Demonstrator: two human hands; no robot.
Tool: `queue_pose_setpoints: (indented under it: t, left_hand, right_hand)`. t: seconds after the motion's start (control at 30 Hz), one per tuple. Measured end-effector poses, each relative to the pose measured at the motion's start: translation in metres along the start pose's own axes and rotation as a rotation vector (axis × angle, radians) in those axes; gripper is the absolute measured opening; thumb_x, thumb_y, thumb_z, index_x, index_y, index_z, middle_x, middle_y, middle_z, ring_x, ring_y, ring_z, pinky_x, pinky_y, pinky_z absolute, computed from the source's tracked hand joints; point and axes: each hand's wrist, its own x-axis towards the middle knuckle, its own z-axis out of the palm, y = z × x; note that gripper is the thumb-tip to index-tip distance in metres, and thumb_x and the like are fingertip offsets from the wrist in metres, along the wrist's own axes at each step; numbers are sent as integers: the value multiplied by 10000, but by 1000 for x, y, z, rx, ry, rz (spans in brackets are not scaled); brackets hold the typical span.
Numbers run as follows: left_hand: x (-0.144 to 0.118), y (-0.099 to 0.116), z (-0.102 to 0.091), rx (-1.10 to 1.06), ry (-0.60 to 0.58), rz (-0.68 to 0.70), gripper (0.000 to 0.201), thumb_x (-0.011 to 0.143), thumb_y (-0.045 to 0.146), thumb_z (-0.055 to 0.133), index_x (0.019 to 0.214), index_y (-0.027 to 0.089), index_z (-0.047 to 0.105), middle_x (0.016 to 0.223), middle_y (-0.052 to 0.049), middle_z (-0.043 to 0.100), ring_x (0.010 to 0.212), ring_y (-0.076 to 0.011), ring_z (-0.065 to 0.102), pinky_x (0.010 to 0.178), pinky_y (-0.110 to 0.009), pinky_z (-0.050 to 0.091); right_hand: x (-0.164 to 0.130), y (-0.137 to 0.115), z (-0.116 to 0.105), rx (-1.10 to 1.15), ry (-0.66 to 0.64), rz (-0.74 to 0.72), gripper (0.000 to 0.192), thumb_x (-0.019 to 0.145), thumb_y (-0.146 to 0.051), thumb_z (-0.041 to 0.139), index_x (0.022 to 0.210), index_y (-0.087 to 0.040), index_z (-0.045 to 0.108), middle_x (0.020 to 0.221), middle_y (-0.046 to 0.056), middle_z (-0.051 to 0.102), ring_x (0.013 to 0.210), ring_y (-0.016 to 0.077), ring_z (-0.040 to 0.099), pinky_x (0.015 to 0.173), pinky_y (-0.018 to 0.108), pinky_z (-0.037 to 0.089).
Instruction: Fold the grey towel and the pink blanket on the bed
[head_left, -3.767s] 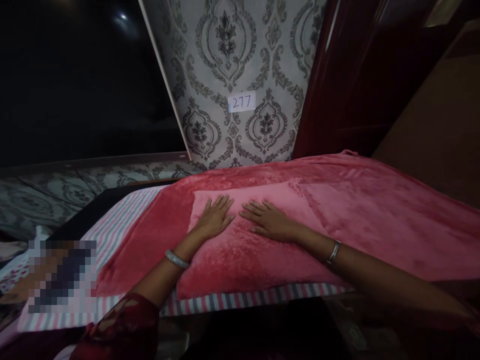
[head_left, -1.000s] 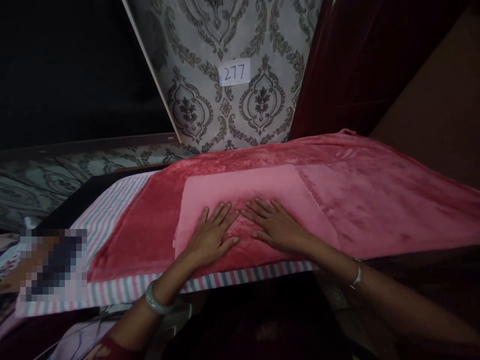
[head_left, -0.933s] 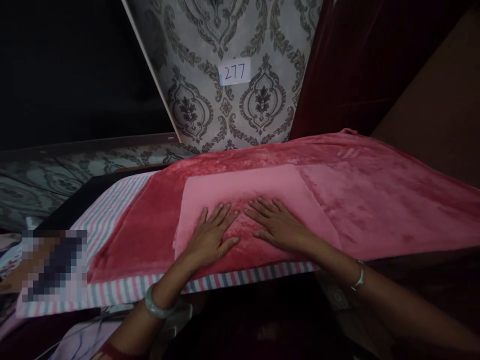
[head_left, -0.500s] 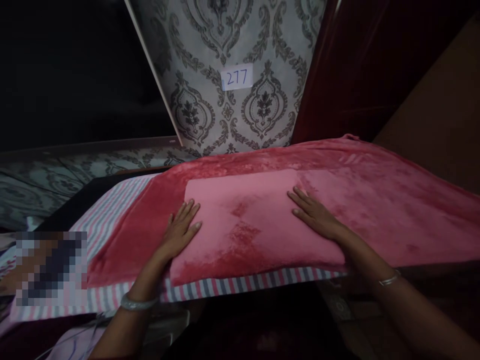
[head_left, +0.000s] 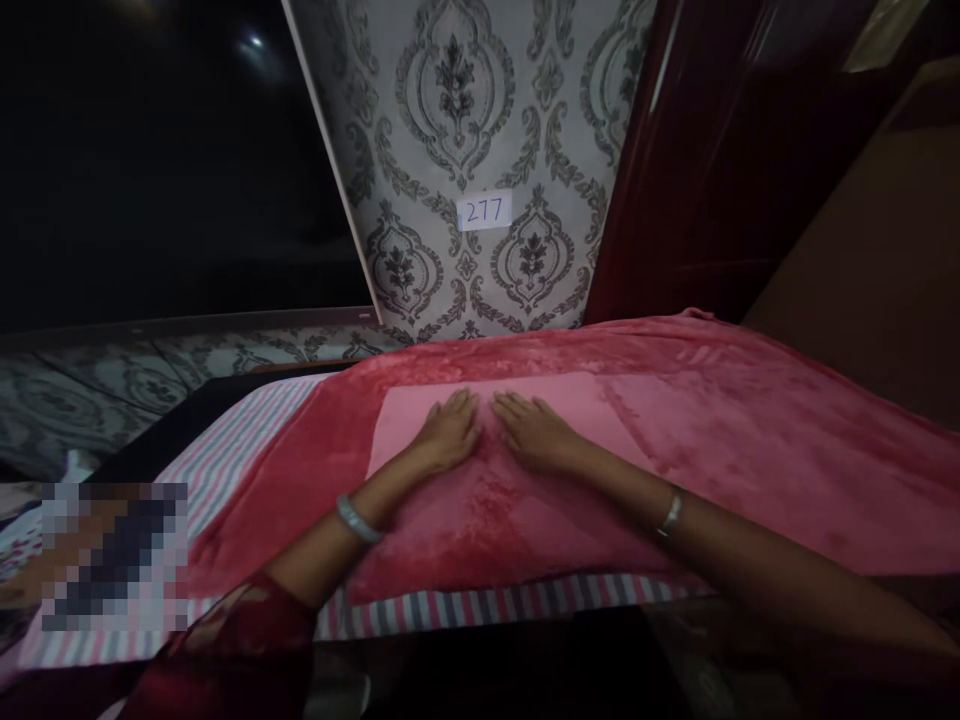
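Note:
A folded pink fleece piece with red patches (head_left: 480, 540) lies flat in front of me, on top of a larger red and pink plush blanket (head_left: 787, 450). My left hand (head_left: 450, 432) rests palm down on the upper middle of the folded piece, fingers stretched out. Close beside it, my right hand (head_left: 534, 432) also lies flat on the fabric, its fingers pointing up and to the left. A narrow gap separates the two hands. Neither one grips anything.
Under the blanket a striped cloth (head_left: 247, 440) shows at the left and along the front edge. A dark television (head_left: 165, 170) stands at the back left. A paper marked 277 (head_left: 484, 210) is on the patterned wall. A dark red glossy panel (head_left: 697, 170) rises at the right.
Both hands have slid inward from the sides of the folded piece to its middle, now nearly meeting. The camera view has tilted up slightly.

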Motion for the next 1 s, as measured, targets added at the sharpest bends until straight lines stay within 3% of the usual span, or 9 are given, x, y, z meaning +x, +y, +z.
queue_pose_setpoints:
  t: [0.07, 0.13, 0.23, 0.37, 0.53, 0.73, 0.9, 1.0]
  left_hand:
    - [19, 13, 7, 51, -4, -14, 618, 997, 350, 361, 1579, 148, 320, 1666, -155, 259, 1557, -270, 199, 1247, -536, 185]
    - [29, 17, 16, 104, 53, -23, 600, 1004, 353, 343, 1558, 122, 356, 1648, -175, 299, 1550, -280, 223, 1250, -547, 168]
    - [32, 12, 28, 141, 148, -5, 597, 1017, 413, 320, 1549, 151, 383, 1635, -161, 336, 1539, -282, 256, 1254, -548, 157]
    - [31, 3, 31, 137, 141, -15, 623, 1016, 481, 311, 1560, 185, 376, 1637, -144, 339, 1534, -287, 268, 1252, -552, 159]
    - [37, -25, 15, 133, 62, -150, 637, 1010, 524, 307, 1546, 192, 401, 1630, -135, 354, 1530, -301, 276, 1237, -585, 158]
    - [35, -67, 6, 68, 83, -313, 609, 1004, 497, 294, 1476, 170, 494, 1585, -128, 440, 1519, -303, 299, 1234, -586, 153]
    - [33, -82, 9, 24, 148, -432, 610, 1003, 478, 260, 1456, 156, 512, 1576, -170, 440, 1499, -325, 339, 1192, -582, 277]
    - [33, -87, 8, 3, 162, -462, 601, 1007, 448, 263, 1457, 132, 504, 1558, -187, 457, 1471, -297, 399, 1177, -503, 339]
  right_hand:
    - [19, -11, 5, -24, -11, 15, 605, 1011, -319, 280, 1589, -155, 345, 1630, 125, 313, 1519, 274, 267, 1222, 527, 227]
    - [29, -6, 11, -53, -2, 60, 589, 1020, -312, 291, 1584, -156, 352, 1626, 130, 326, 1514, 280, 280, 1218, 537, 224]
    - [33, 11, 22, -62, 52, 123, 565, 1036, -369, 327, 1578, -217, 372, 1639, 104, 313, 1512, 302, 275, 1209, 560, 219]
    - [30, 27, 30, -57, 131, 200, 529, 1054, -411, 300, 1553, -280, 419, 1629, 77, 346, 1503, 292, 294, 1204, 553, 216]
    - [27, 51, 23, -57, 78, 392, 533, 1055, -405, 266, 1535, -267, 454, 1604, 71, 399, 1490, 304, 311, 1199, 568, 210]
    - [21, 92, 26, 31, 90, 581, 563, 1040, -441, 205, 1511, -303, 482, 1621, 42, 373, 1478, 334, 323, 1138, 617, 310]
    - [23, 106, 36, 94, 123, 615, 596, 1029, -457, 211, 1517, -230, 466, 1597, 118, 400, 1452, 308, 376, 1128, 564, 356]
    - [23, 106, 34, 103, 128, 648, 616, 1036, -458, 198, 1541, -187, 428, 1572, 157, 425, 1450, 280, 388, 1154, 515, 335]
